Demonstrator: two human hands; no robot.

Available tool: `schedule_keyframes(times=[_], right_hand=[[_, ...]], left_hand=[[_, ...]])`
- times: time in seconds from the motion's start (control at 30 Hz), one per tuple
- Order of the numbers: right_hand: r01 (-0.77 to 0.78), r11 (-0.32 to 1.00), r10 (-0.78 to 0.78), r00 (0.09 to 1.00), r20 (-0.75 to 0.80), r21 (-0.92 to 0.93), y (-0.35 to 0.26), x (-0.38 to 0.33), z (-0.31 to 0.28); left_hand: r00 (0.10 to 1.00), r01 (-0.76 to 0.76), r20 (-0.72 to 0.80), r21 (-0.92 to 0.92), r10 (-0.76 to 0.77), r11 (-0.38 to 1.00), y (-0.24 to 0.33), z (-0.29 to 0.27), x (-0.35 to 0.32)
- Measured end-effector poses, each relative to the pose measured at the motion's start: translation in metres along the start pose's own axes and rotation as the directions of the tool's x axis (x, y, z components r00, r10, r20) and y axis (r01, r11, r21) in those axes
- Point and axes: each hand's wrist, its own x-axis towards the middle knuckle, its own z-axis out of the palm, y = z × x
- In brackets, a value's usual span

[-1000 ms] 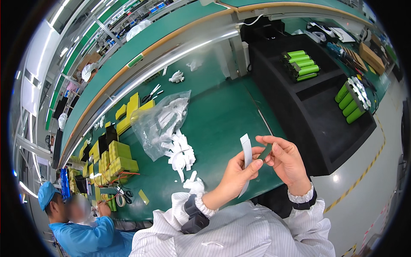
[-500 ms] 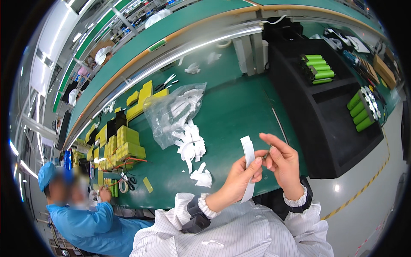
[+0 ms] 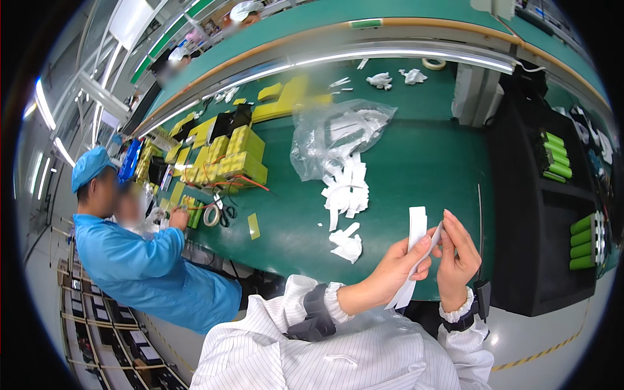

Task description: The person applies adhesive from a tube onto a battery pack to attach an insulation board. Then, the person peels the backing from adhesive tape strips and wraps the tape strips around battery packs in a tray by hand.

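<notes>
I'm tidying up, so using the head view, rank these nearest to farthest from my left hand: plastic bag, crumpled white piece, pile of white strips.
From your left hand:
1. Crumpled white piece, to its left.
2. Pile of white strips, ahead and left.
3. Plastic bag, beyond the pile.

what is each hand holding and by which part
The left hand holds white strips partway along, ends showing above and below. The right hand pinches a thin greyish piece near its upper end; whether it is separate cannot be told.

Two hands (image 3: 404, 263) holding white strips (image 3: 417, 224), clear plastic bag (image 3: 308, 144) on green table (image 3: 429, 159), blue-clad person (image 3: 140, 266) at left
</notes>
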Motion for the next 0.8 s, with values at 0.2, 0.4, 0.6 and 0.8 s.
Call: schedule_keyframes(times=[0.2,0.4,0.6,0.8], right_hand=[[-0.387,0.866,0.312,0.913,0.261,0.317,0.004,0.010,0.012],[-0.257,0.965,0.182,0.795,0.579,0.049,0.000,0.025,0.010],[-0.141,0.988,0.001,0.441,0.898,0.068,-0.018,-0.016,0.035],[-0.768,0.590,0.351,0.522,0.777,0.249,0.014,0.001,0.062]], left_hand=[[0.997,-0.005,-0.080,0.054,0.010,0.999,0.007,-0.019,-0.011],[0.992,0.015,-0.125,0.111,-0.001,0.994,-0.006,-0.046,-0.024],[0.783,-0.226,-0.591,0.021,0.194,0.974,-0.025,-0.113,-0.022],[0.490,-0.426,-0.864,-0.121,0.117,0.897,-0.019,-0.198,-0.030]])
